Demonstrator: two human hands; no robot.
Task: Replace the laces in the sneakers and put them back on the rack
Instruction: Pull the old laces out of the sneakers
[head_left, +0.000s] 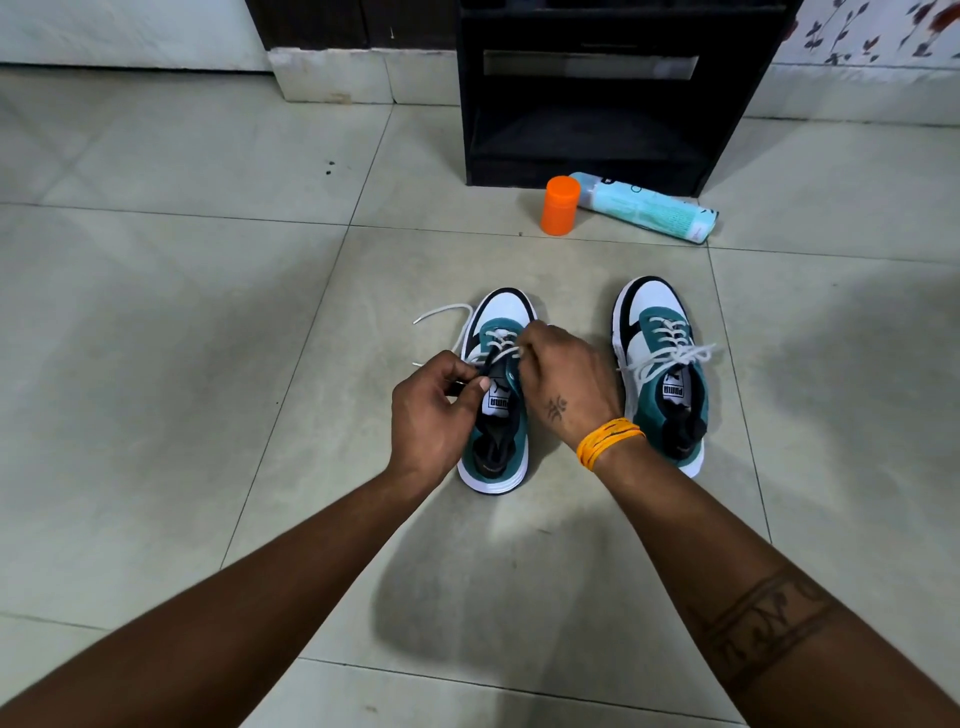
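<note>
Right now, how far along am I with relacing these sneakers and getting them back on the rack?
About halfway. The right sneaker looks done: white lace threaded and tied in a bow. The left sneaker is in hand: your left hand and right hand are pinching its lace, whose ends trail loose on the floor. Left to do: finish and tie it, then put both on the black rack, which holds neither yet.

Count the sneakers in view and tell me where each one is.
2. The left sneaker stands on the floor under both hands; the right sneaker stands beside it, laced. None shows on the rack.
</note>
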